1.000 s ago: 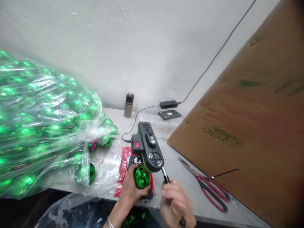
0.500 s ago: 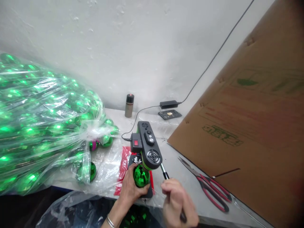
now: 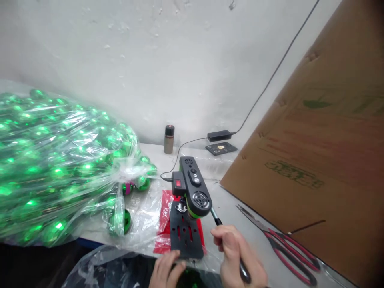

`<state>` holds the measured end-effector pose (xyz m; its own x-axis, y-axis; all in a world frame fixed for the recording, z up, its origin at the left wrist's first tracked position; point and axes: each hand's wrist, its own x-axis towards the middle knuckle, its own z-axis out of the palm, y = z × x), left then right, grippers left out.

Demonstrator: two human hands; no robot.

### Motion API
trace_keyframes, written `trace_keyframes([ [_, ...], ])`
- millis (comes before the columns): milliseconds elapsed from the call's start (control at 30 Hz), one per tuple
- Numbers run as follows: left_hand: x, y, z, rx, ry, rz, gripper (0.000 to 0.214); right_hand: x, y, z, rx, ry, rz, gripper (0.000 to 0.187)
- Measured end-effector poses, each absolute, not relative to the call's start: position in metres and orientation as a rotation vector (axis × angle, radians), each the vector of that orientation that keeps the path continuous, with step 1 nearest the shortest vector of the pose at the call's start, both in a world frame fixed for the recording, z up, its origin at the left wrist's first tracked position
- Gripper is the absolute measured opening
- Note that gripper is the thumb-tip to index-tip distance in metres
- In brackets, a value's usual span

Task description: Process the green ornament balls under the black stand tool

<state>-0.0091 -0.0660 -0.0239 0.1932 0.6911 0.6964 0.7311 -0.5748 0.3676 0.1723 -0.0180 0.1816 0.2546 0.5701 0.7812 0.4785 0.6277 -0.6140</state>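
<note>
Lever is in the right hand: fingers clenched round the black grip, metal rod running up and left into the head of the press. Left hand sits at the bottom edge of view, fingers loose and spread, tips touching the front edge of the plate, nothing gripped that I can see. A glint of green shows just below, between the two hands; too cut off to say what it is.

Progress, as a judgement: the plate under the press head is bare, with no ball seated, so this looks like a gap between pieces rather than mid-press. Bag on the left is packed with green balls, so plenty looks unprocessed. Cannot tell how many are done.

Lever vs fingers: grip is inside the right fist, and the rod end meets the press just above and left of the knuckles. Left fingers are well clear of the lever, near the plate front.

Around it: press stands on the plate, plate on a red sheet, all on the bench near its front edge. Red switch on the press side, cable going back to an adapter by the wall. One loose ball lies in plastic left of the plate. Can is upright at the back. Red-handled shears lie right of the right hand, against the leaning cardboard. Clear plastic hangs below the bench front.
</note>
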Motion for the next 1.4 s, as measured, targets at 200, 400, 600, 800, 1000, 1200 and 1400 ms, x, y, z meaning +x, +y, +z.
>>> trace_keyframes([
  [200,-0.046,0.081,0.085,-1.803,-2.46,-1.119,0.041,0.172,-0.016,0.18,-0.951,-1.381,0.075,0.025],
  [400,-0.06,0.157,0.116,-1.7,-2.711,-1.209,0.053,0.152,-0.022,0.181,-1.032,-1.189,0.132,0.033],
  [600,-0.059,0.144,0.111,-1.675,-2.851,-1.679,0.067,0.148,-0.023,0.184,-0.998,-1.197,0.143,0.033],
  [800,-0.024,0.067,0.076,-1.66,-2.821,-2.47,0.066,0.159,-0.017,0.208,-1.069,-1.295,0.086,0.036],
  [1000,0.006,0.029,0.047,-1.868,-2.695,-2.394,0.082,0.162,-0.013,0.229,-1.103,-1.333,0.103,0.042],
  [1200,0.023,0.014,0.044,-2.127,-2.57,-2.03,0.08,0.163,-0.016,0.228,-1.099,-1.347,0.115,0.04],
  [1400,0.027,0.001,0.029,-2.28,-2.446,-1.948,0.087,0.165,-0.019,0.222,-1.11,-1.338,0.126,0.041],
])
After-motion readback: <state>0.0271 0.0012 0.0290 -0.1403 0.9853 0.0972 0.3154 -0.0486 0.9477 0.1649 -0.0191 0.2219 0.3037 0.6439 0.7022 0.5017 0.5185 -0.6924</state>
